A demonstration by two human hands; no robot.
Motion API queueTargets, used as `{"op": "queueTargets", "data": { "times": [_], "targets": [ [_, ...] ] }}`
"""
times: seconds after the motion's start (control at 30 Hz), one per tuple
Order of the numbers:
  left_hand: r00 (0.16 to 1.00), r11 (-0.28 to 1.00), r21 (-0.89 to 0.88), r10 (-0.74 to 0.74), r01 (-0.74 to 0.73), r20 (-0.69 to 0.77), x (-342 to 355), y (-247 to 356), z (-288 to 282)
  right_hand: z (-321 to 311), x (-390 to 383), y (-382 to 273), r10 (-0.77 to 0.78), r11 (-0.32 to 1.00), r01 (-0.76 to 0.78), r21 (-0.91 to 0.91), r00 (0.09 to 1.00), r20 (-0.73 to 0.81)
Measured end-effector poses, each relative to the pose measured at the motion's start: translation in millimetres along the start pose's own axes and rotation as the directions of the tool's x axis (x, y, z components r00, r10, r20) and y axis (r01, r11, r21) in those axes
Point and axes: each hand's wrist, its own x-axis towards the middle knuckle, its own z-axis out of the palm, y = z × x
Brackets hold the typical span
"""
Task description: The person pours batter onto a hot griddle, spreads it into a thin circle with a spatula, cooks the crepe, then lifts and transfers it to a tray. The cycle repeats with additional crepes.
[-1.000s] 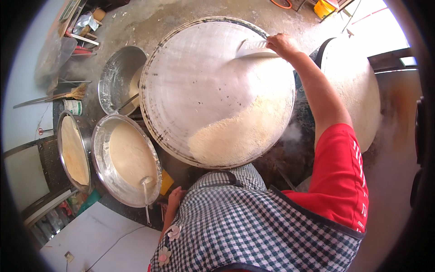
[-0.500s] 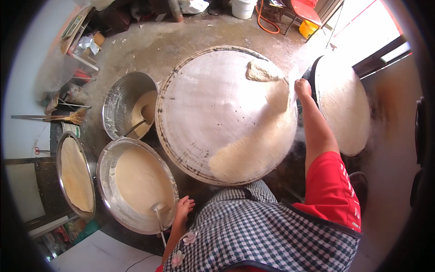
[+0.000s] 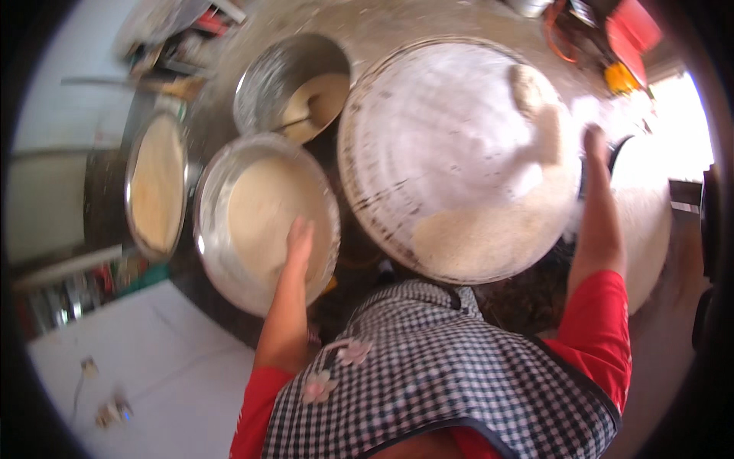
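Note:
A large round griddle [image 3: 436, 122] lies before me, with a thin pale batter layer [image 3: 489, 241] over its near right part. A thick batter lump [image 3: 526, 90] sits near its far right edge. Beside that edge, my right hand [image 3: 595, 143] is closed on something pale, smeared by motion and glare. My left hand [image 3: 300, 239] reaches over a wide metal basin [image 3: 211, 214] of pale batter [image 3: 260, 199]. Its fingers look stretched out, with nothing visible in them. The ladle seen earlier in this basin does not show.
Behind the basin stands a deep metal pot [image 3: 260, 84] with batter and a dark-handled ladle [image 3: 298, 122]. Left is a metal tray [image 3: 183, 206] holding a flat sheet [image 3: 157, 183]. A second round griddle [image 3: 634, 214] covered in pale batter is at right. A white tabletop [image 3: 168, 367] lies near left.
My view has swung left and down. My left hand has moved from beside the basin's rim to over its batter. My right hand stays at the griddle's right edge.

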Motion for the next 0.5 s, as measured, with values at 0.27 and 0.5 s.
{"op": "queueTargets", "data": {
  "times": [0.27,0.5],
  "targets": [
    [0.996,0.613,0.788,-0.018,-0.054,0.083,-38.8,6.5,37.1,-3.0,52.6,-94.8,0.124,0.956,-0.157,0.246,0.982,0.146],
    [0.942,0.255,0.917,0.216,-0.308,0.256,-9.0,24.7,58.6,-32.5,39.1,-155.3,-0.016,0.425,-0.232,0.875,0.964,0.264]
  ]
}}
